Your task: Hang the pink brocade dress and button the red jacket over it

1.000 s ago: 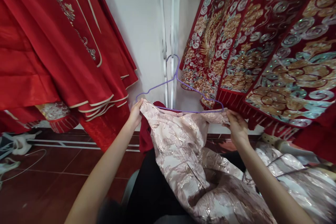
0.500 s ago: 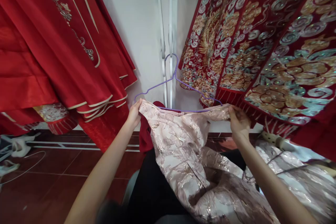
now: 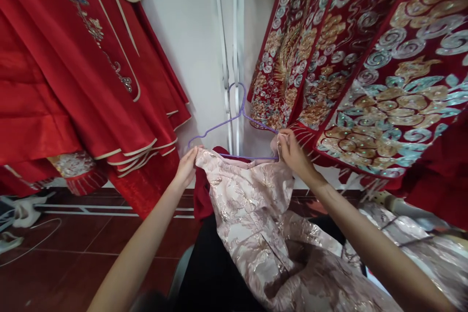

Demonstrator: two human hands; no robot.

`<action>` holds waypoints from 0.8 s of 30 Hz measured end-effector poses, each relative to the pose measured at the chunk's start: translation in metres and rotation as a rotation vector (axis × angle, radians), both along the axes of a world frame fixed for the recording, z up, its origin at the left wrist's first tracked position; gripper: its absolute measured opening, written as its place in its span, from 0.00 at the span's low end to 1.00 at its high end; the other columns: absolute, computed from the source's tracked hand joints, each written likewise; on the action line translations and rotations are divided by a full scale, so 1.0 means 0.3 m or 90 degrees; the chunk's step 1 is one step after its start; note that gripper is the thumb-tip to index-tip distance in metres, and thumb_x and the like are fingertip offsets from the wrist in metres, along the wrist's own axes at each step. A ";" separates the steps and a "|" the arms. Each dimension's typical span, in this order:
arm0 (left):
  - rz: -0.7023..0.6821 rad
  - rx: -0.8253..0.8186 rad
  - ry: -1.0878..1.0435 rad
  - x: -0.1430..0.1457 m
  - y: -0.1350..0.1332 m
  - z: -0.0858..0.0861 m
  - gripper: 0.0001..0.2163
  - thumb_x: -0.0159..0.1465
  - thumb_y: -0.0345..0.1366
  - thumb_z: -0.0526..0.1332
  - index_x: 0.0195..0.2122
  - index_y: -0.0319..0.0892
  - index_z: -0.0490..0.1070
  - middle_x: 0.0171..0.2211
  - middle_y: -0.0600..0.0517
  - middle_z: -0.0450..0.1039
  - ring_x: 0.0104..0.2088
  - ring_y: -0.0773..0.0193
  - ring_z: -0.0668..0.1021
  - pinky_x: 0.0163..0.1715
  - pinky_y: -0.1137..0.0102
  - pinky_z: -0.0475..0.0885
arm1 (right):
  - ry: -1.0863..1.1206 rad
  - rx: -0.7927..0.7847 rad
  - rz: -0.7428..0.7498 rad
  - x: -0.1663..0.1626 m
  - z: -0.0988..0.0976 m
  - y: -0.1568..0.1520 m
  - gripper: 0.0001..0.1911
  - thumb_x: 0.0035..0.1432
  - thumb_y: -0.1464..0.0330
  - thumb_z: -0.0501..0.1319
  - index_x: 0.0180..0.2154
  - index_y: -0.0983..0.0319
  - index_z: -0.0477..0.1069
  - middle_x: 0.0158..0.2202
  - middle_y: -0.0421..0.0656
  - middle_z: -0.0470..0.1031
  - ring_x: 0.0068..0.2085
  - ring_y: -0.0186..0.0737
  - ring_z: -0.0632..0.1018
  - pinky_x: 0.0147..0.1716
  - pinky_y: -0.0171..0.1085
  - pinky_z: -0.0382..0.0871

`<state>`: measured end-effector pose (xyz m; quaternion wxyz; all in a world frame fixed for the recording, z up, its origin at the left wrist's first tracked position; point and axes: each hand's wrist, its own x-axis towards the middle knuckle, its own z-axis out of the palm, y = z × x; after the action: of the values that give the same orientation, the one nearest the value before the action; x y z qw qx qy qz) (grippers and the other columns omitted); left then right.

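Observation:
A pale pink brocade dress [image 3: 248, 195] with a shiny floral pattern hangs from a purple hanger [image 3: 219, 126] and spreads down over my lap. My left hand [image 3: 187, 165] pinches the dress's left shoulder at that end of the hanger. At the other side, my right hand [image 3: 292, 152] grips the right shoulder edge, its fingers closed on the fabric near the hanger's arm. The hanger's hook is up by the white vertical rails. Its right end is hidden behind my right hand and the cloth.
Red garments with cream piping [image 3: 120, 73] hang on the left. A red embroidered garment with fringe [image 3: 365, 83] hangs close on the right. White shoes [image 3: 25, 212] lie by a metal rack bar [image 3: 120, 210] on the tiled floor. More shiny fabric [image 3: 420, 243] lies at lower right.
My right hand has moved inward to the left along the hanger, bringing the dress's right shoulder with it. My left hand stays on the left shoulder, slightly lower in view.

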<state>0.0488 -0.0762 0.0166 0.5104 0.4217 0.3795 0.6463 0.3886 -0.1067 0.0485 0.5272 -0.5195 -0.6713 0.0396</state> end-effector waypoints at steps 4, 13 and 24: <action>0.190 0.058 0.131 -0.107 -0.003 -0.026 0.16 0.48 0.41 0.71 0.36 0.39 0.79 0.36 0.47 0.79 0.36 0.62 0.78 0.41 0.68 0.71 | -0.071 0.004 -0.055 0.026 -0.003 0.015 0.21 0.64 0.52 0.46 0.43 0.59 0.65 0.34 0.49 0.76 0.35 0.49 0.77 0.35 0.41 0.67; 0.228 0.118 0.290 -0.167 -0.003 -0.016 0.13 0.49 0.42 0.70 0.32 0.40 0.79 0.33 0.47 0.79 0.36 0.58 0.78 0.43 0.67 0.71 | -0.057 0.004 -0.046 0.083 0.014 0.039 0.19 0.63 0.51 0.48 0.41 0.58 0.67 0.26 0.43 0.73 0.28 0.45 0.75 0.28 0.37 0.64; 0.249 0.107 0.252 -0.182 -0.003 -0.033 0.15 0.48 0.43 0.71 0.33 0.39 0.79 0.34 0.47 0.79 0.37 0.59 0.78 0.43 0.66 0.71 | -0.056 0.002 -0.045 0.084 0.022 0.031 0.17 0.63 0.53 0.49 0.40 0.58 0.67 0.27 0.43 0.73 0.29 0.44 0.75 0.28 0.36 0.64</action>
<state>-0.0057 -0.0771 0.0068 0.2553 0.4991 0.4912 0.6667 0.4137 -0.0973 0.0550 0.4991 -0.5434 -0.6750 -0.0029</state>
